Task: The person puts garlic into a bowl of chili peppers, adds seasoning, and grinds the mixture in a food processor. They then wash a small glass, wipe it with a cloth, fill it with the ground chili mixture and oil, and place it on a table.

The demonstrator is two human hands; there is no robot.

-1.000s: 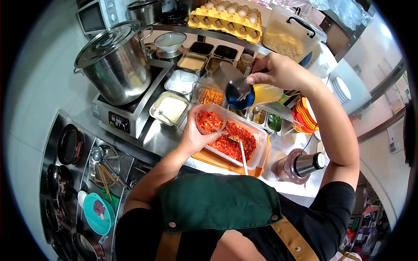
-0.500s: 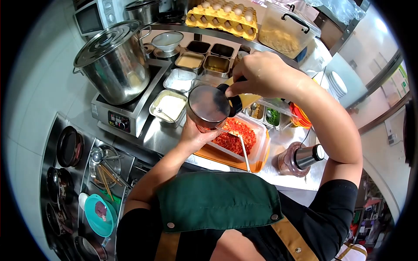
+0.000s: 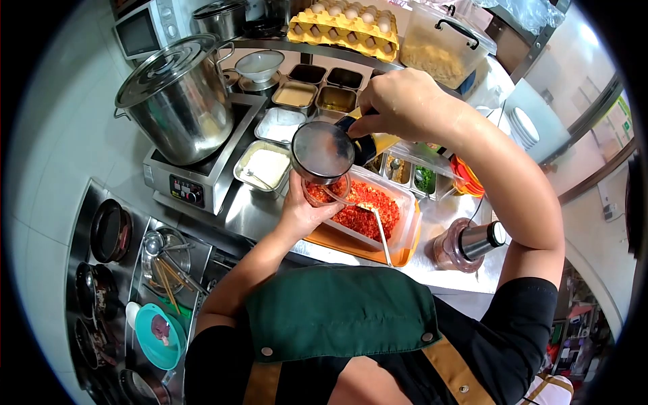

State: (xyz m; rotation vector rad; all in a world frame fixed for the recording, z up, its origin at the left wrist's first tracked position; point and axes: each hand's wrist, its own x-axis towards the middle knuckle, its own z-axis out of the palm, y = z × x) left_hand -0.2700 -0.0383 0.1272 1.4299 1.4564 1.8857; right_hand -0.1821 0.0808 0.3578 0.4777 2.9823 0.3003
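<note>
My left hand (image 3: 302, 213) grips a small clear round cup (image 3: 325, 194) with chopped red chili in it, held over the near left corner of a large clear tub of chopped red chili (image 3: 378, 206). My right hand (image 3: 405, 104) holds a round metal ladle (image 3: 322, 150) by its dark handle, tipped right above the cup with its underside facing me. Something yellow (image 3: 386, 140) shows under the right hand; I cannot tell what it is. A metal spoon (image 3: 379, 233) lies in the tub, which sits on an orange tray (image 3: 337, 244).
A big lidded steel pot (image 3: 179, 101) stands on an induction cooker (image 3: 189, 182) at the left. Steel seasoning trays (image 3: 266, 165) lie behind the tub, an egg tray (image 3: 347, 27) and a clear lidded bin (image 3: 442, 47) beyond. A steel-capped jar (image 3: 467, 246) is at the right.
My right hand has swung the ladle from above the seasoning trays down and left until it is tipped over the cup. The left hand has kept the cup in place.
</note>
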